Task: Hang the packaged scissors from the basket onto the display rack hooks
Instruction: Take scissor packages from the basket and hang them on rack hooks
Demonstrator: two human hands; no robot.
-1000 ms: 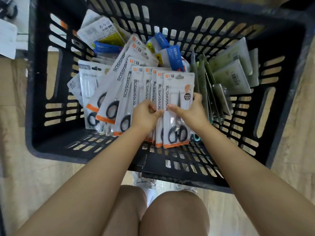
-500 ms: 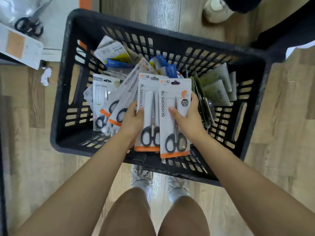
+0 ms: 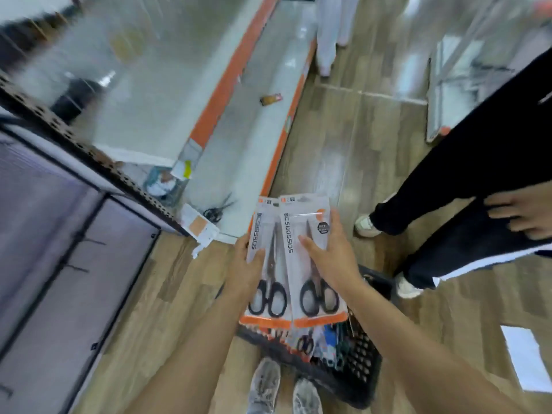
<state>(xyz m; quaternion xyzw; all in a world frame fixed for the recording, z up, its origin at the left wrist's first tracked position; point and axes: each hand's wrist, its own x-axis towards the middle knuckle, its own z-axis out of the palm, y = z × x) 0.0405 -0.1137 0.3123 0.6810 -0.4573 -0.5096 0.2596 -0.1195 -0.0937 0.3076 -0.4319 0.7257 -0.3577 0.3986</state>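
left hand (image 3: 249,265): grip holds the left scissors pack (image 3: 266,264), thumb on its front | right hand (image 3: 334,258): grip holds the right scissors pack (image 3: 310,264), thumb on its front | packs: side by side, raised over the black basket (image 3: 358,380) on the floor | display rack hooks (image 3: 77,237): far left, blurred

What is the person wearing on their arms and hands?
Nothing that shows. The left hand and the right hand are bare, with no gloves, rings or watch to be seen. Both forearms are bare too, with no sleeves in view. The picture is a bit blurry.
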